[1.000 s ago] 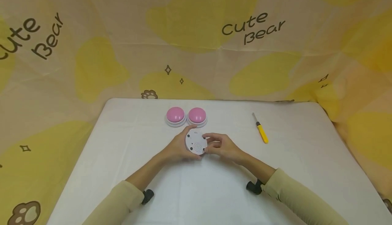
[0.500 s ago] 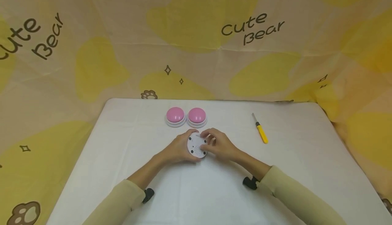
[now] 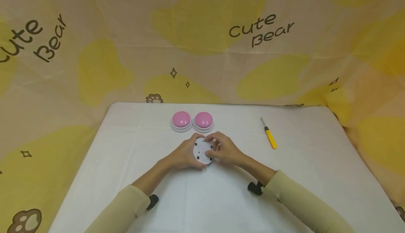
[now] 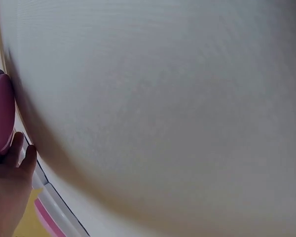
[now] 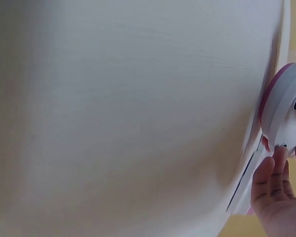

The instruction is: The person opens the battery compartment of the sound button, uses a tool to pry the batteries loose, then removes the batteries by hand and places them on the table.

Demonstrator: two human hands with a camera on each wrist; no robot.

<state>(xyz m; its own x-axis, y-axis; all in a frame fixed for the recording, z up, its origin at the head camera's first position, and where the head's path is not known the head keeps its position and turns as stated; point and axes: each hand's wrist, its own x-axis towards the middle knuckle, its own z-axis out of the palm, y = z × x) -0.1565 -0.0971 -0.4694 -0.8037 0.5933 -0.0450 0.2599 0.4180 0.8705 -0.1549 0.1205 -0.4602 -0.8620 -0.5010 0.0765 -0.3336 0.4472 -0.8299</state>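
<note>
A round push button is held on its side, its white underside with speaker holes and dark feet facing the head camera. My left hand grips it round the rim, thumb on the near edge and fingers on the far edge. Against that underside, my right hand sets its thumb and bent index finger. Its pink dome shows in the left wrist view. From the right wrist, the fingertips of the right hand meet the white base; part of it is cut off by the frame.
Two more pink push buttons, the left one and the right one, stand side by side just beyond my hands. A screwdriver with a yellow handle lies to the right on the white table. Patterned cloth hangs behind.
The held button has come slightly nearer to me. My right thumb and index finger have shifted from its right rim onto the underside. The other buttons and the screwdriver stay put.
</note>
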